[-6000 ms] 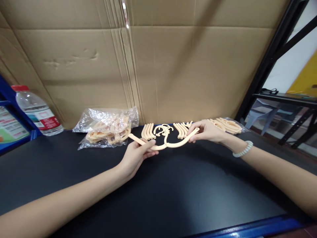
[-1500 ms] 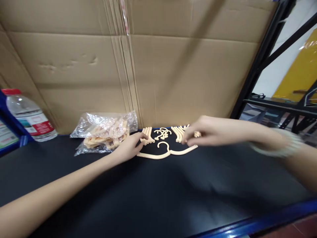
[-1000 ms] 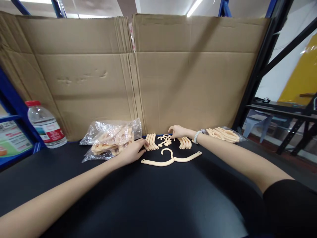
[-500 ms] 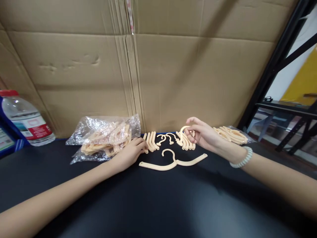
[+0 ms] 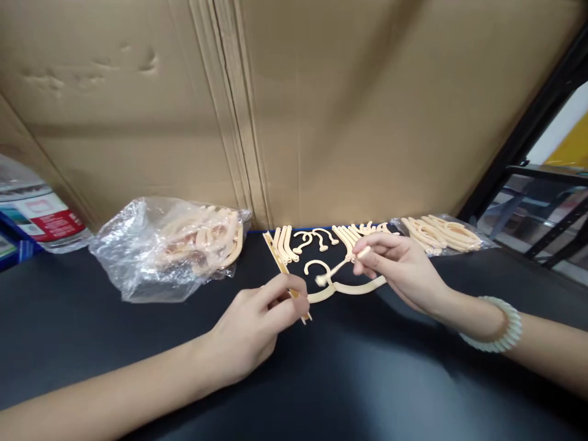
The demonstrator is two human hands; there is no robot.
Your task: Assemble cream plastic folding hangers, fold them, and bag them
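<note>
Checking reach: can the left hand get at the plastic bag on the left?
Probably yes: nothing visible lies between the left hand and the plastic bag, though the hand grips a beige strip.

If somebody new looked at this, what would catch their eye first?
Probably the left hand, gripping a pale strip, and the right hand, holding a small hook, both above the middle of the black table. Between them, partly covered, lies a pale hanger. Next might come the shiny clear bag on the left and the red-labelled bottle at the left edge.
</note>
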